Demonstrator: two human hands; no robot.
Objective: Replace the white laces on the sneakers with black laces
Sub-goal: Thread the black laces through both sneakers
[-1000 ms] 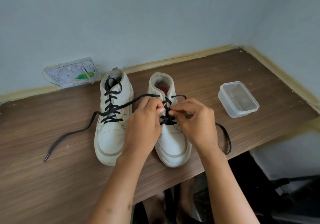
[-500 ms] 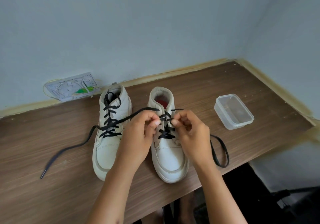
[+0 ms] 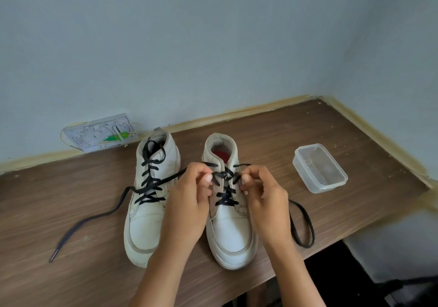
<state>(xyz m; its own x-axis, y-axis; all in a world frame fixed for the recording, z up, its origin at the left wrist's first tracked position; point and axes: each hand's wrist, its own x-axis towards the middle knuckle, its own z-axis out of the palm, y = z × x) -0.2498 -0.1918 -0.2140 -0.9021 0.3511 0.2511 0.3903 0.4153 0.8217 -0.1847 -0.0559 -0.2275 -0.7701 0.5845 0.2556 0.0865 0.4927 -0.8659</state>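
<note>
Wooden table (image 3: 296, 126), brown laminate grain, set into a room corner; pale yellowish trim runs along the back and right edges where it meets the blue-grey wall (image 3: 213, 34). Front edge cuts diagonally across lower right, dark open space below it. Bare tabletop lies left of the shoes and between the shoes and the right-hand trim. Left sneaker (image 3: 147, 223): white, high-top, rounded toe toward the viewer, criss-crossed with a black lace to the collar. Right sneaker (image 3: 231, 230): same make, red insole showing, black lace (image 3: 226, 198) crossed over the lower and middle eyelets. Left hand (image 3: 187, 202): over the gap between the shoes, fingers curled, thumb and forefinger pinching the lace at the right sneaker's upper eyelets; a long tail (image 3: 94, 219) runs from this hand across the left sneaker and trails over the table to the left, tip near the front. Right hand (image 3: 265, 197): at the right side of the same sneaker, fingers curled, pinching the other strand; its tail (image 3: 305, 226) loops near the front edge. Clear plastic container (image 3: 320, 168): rectangular, rounded corners, well right of the shoes. Pale wall plate (image 3: 100, 132): behind the left sneaker, green fragment on it.
</note>
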